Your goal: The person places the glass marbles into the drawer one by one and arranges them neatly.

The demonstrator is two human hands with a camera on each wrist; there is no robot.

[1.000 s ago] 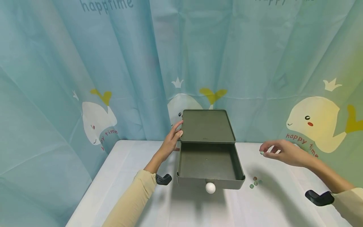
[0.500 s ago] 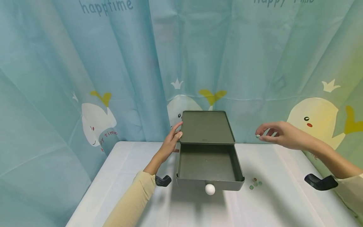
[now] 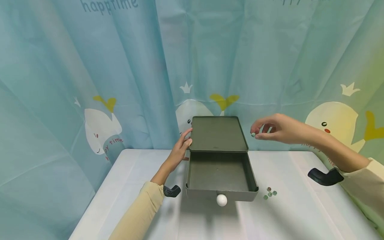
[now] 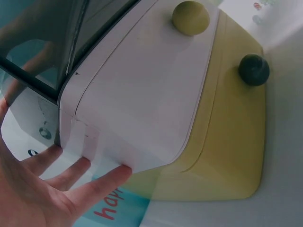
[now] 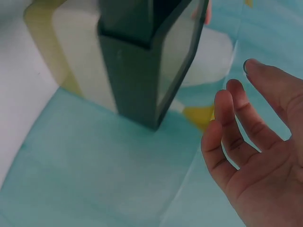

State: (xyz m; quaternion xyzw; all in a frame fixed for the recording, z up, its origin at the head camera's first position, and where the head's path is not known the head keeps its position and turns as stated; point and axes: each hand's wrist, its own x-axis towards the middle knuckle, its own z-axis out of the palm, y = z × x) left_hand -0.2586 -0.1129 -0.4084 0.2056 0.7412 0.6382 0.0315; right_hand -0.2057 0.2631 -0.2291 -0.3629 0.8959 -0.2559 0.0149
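drawer (image 3: 220, 173) pulled out, bare | right hand (image 3: 277, 128) pinches one glass bead (image 3: 253, 135) beside box top | left hand (image 3: 179, 149) fingers straight against box (image 3: 218, 133) | four beads (image 3: 270, 193) left on table (image 3: 135, 186)

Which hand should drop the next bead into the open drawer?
Right: the right hand pinches a bead beside the open drawer, while the left hand rests against the cabinet's side.

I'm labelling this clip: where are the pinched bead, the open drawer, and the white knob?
bead (image 3: 253, 135), head view, the visible bead at the right hand's fingertips.
drawer (image 3: 219, 171), head view, its bare floor.
white knob (image 3: 221, 199), head view, its round front.
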